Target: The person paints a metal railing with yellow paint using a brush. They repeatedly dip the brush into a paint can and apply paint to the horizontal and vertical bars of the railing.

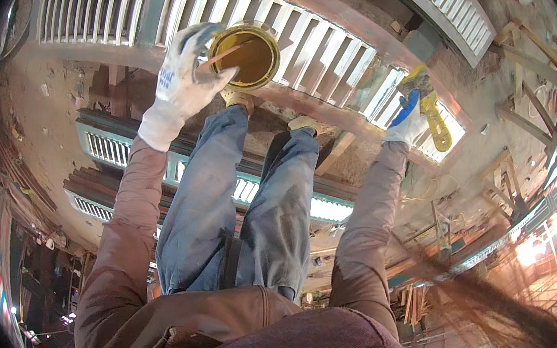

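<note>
Right hand (405, 116) clamped on a yellow brush (433, 112), its long axis slanting down-right over the louvred shutter (320, 48)

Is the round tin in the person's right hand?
No, the left hand holds the round tin; the right hand grips a yellow tool.

Light: mixed, mod. bright; warm daylight from right side
Glare: blown-out white/orange patch at right edge; small lamp flare at lower right
Shadows: soft, dark pockets lower left
Colour: warm reddish cast overall
Blur: streaky hair smear lower right; clothing at bottom edge out of focus
Focus: centre fairly sharp
Distortion: strong fisheye, straight edges bow near rim
Vignette: black corners all round
</note>
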